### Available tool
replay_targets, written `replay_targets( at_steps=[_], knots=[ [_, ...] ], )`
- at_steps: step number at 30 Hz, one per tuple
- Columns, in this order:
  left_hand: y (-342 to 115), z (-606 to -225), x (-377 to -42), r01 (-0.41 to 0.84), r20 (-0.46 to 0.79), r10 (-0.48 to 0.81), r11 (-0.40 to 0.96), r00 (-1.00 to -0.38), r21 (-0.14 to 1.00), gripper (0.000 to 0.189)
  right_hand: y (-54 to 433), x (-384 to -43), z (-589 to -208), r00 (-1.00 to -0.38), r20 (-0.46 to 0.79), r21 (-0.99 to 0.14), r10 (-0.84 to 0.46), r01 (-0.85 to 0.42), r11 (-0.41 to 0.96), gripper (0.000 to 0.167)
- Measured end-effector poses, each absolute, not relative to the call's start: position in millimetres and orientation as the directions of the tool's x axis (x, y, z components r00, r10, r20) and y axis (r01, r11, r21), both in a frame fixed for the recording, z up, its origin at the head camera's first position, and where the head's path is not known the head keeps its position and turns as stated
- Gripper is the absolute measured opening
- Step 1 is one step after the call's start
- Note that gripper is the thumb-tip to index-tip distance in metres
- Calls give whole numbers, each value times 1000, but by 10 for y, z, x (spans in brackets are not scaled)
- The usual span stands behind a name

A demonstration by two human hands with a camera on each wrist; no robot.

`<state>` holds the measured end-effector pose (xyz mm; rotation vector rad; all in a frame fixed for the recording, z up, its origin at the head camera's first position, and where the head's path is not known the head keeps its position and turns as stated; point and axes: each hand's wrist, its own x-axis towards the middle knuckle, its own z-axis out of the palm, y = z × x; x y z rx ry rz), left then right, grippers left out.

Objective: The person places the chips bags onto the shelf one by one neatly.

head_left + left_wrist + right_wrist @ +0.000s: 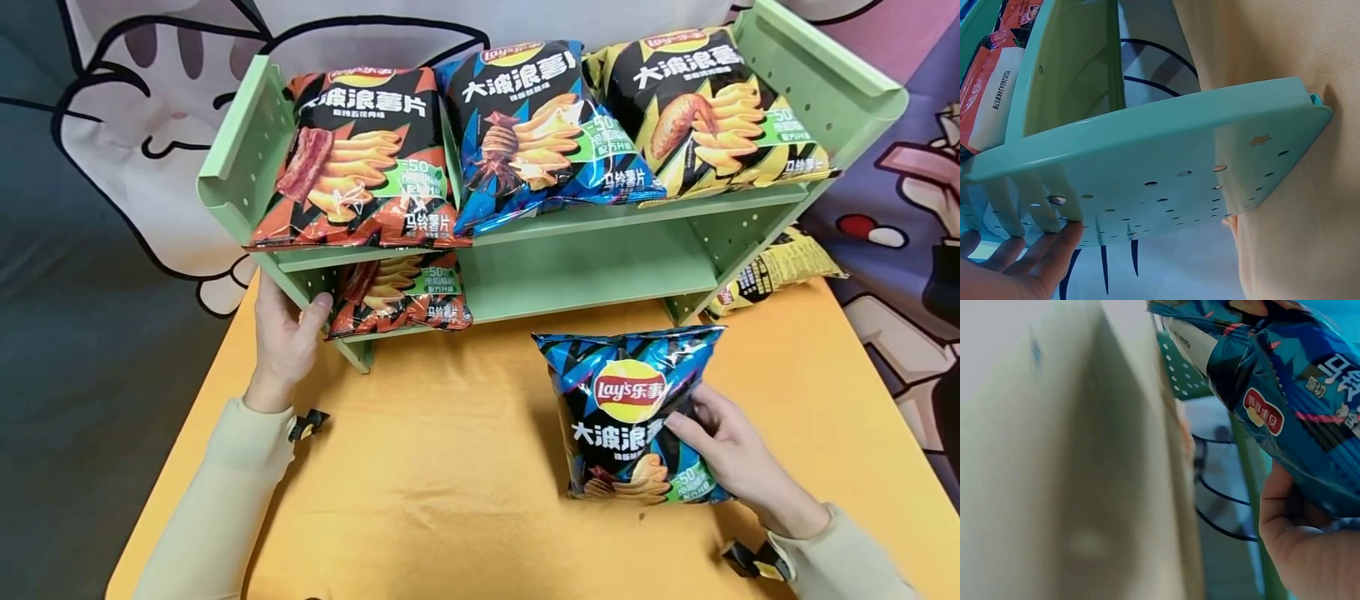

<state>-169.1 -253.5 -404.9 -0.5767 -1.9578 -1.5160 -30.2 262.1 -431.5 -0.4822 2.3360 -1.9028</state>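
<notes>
My right hand (pixel 731 446) grips the right edge of a blue Lay's potato chip bag (pixel 630 425), thumb across its front, above the yellow table. The right wrist view shows the blue bag (pixel 1297 394) close up beside the thumb and fingers (pixel 1279 506). At the left end of a green two-tier shelf (pixel 592 271), my left hand (pixel 288 333) holds the side panel. Its thumb lies at the front edge, next to a red chip bag (pixel 405 292) on the lower tier. In the left wrist view, its fingers (pixel 1060 253) lie along the panel's perforated outer face.
On the top tier lean a red chip bag (pixel 360 158), a blue one (pixel 540 137) and a yellow one (pixel 705 112). Another yellow bag (pixel 780 271) lies behind the shelf's right end on the yellow table (pixel 450 467). A cartoon-print cloth (pixel 150 142) hangs behind.
</notes>
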Motion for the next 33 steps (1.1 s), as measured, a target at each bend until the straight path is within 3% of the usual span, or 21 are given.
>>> replay_targets(
  at_steps=[4,9,15,23,28,33],
  knots=[
    [-2536,-4049,-1691,646,676,-22,274,-737,713,72,2553,-345,-4423,-943,-16,-987,-333,-38,155,28],
    [-2538,-4035,-1675,640,675,-23,294,-738,710,71,2465,-394,-4480,-887,-283,-958,-366,244,148,51],
    [-2538,-4049,-1685,652,682,-20,275,-731,707,70,2373,-490,-4555,-794,-428,-875,-431,484,-24,71],
    [-2521,-4031,-1687,659,682,-11,249,-731,710,72,2294,-595,-4606,-842,-451,-891,-295,445,91,71],
    [-2518,-4027,-1683,660,682,-11,242,-731,711,72,2287,-630,-4564,-918,-372,-848,-135,278,451,63],
    [-2524,-4035,-1673,656,679,-18,242,-734,715,72,2307,-597,-4462,-938,-339,-694,-76,195,693,77]
  ],
)
